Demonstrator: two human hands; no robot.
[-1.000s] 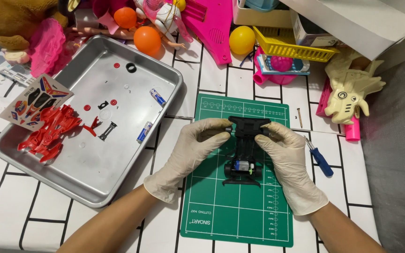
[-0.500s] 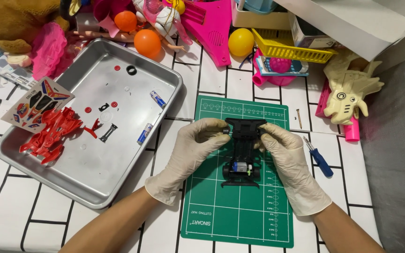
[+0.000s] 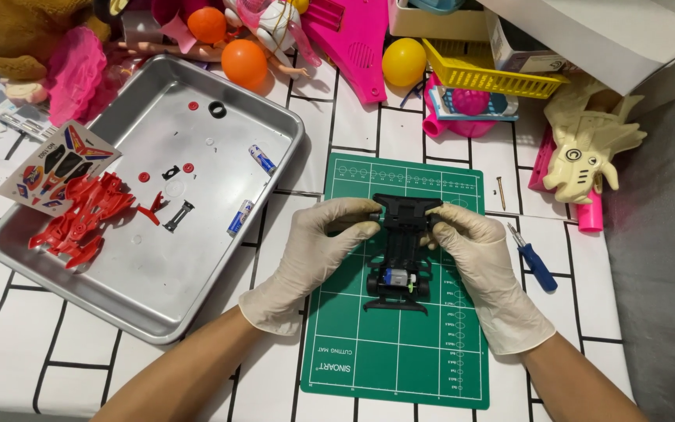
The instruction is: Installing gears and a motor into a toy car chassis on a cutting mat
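Both gloved hands on the black toy car chassis [image 3: 401, 254], which sits on the green mat [image 3: 400, 352], near its top centre. Left hand [image 3: 318, 254] pinches the chassis's front left corner, fingers closed on it. Right hand [image 3: 482, 270] grips the front right corner the same way. Rear wheels and a small motor show at the chassis's near end. Steel tray [image 3: 197, 289] lies left of the mat, holding a red car body [image 3: 80, 219], a sticker sheet [image 3: 56, 168], two batteries [image 3: 250, 187] and small loose parts. Blue screwdriver [image 3: 534, 259] just right of the mat. Toys clutter the table's far edge.
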